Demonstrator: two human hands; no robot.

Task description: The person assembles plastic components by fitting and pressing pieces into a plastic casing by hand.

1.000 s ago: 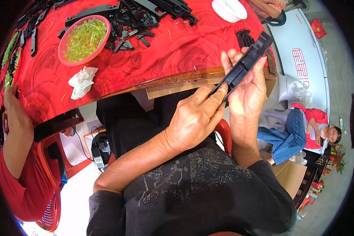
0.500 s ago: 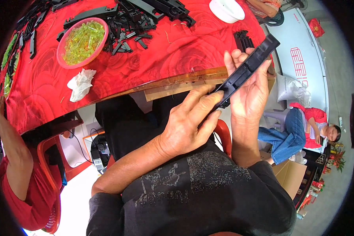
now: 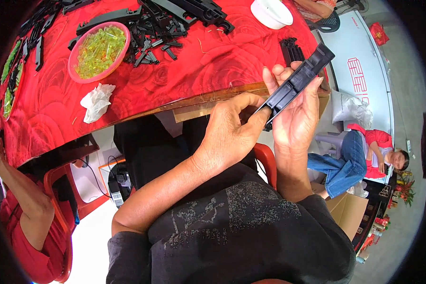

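Observation:
A long black plastic part [image 3: 296, 84] with a hollow, ribbed channel slants in front of my chest, its far end up and to the right. My right hand [image 3: 296, 118] supports it from behind, fingers on its left edge and thumb along its right edge. At the lower end, my left hand [image 3: 232, 130] pinches the part, with thumb and fingertips pressed at the channel. Whether the left fingertips also hold a small piece is hidden. A small dark bit shows under the lower end, between the hands.
On the red-covered table [image 3: 184, 90] are a pink bowl [image 3: 71, 66] of yellow-green clear pieces, a crumpled tissue [image 3: 97, 102], a heap of black parts [image 3: 151, 35] and a white bowl [image 3: 271, 13]. A co-worker's arm [image 3: 23, 189] is at left; another person [image 3: 364, 151] sits at right.
My left hand has shifted slightly up, its fingers curling closer at the part's lower end. The part has tilted a little, showing more of its channel. The left co-worker's arm has moved.

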